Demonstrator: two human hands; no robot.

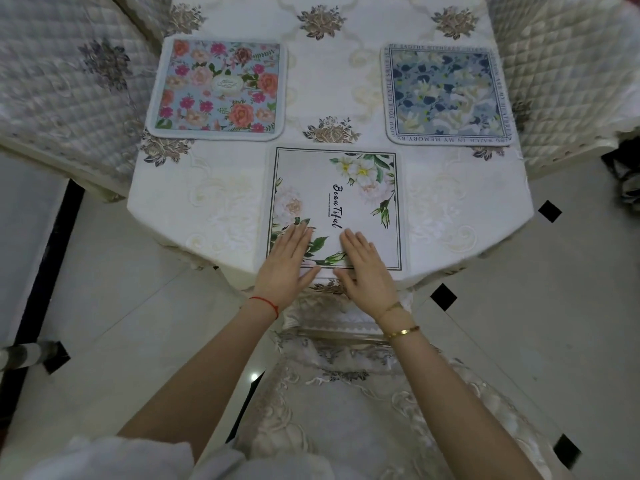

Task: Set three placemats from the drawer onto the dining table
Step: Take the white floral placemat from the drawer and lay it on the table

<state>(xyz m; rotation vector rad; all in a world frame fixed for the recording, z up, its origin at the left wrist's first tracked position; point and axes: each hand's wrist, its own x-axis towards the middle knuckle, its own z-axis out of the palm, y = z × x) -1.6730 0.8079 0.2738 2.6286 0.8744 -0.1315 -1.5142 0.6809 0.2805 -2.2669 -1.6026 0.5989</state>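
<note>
Three placemats lie flat on the dining table, which is covered with a cream embroidered tablecloth carrying brown-grey flower motifs. At the far left sits a rounded-corner fabric placemat printed with pink and coral flowers on a pale blue ground. At the far right, well apart from it, sits a rounded-corner placemat with a blue and white leaf pattern and a border of lettering. Between them and nearer the person lies a white square placemat with a thin dark frame line, white and green blooms in its corners and the script word "Beautiful"; its near edge reaches close to the near edge of the table.

Both hands rest palm down on the near part of this white placemat. The left hand, with a red thread at the wrist, lies on the mat's near left corner, fingers straight and held together, thumb out to the side. The right hand, with gold bangles at the wrist, lies just beside it towards the middle of the near edge, fingers likewise straight and flat. The hands are apart, not touching each other.

Quilted cream chair covers stand at the left and right sides of the table, and a pale tiled floor with small black diamond insets shows around it
</note>
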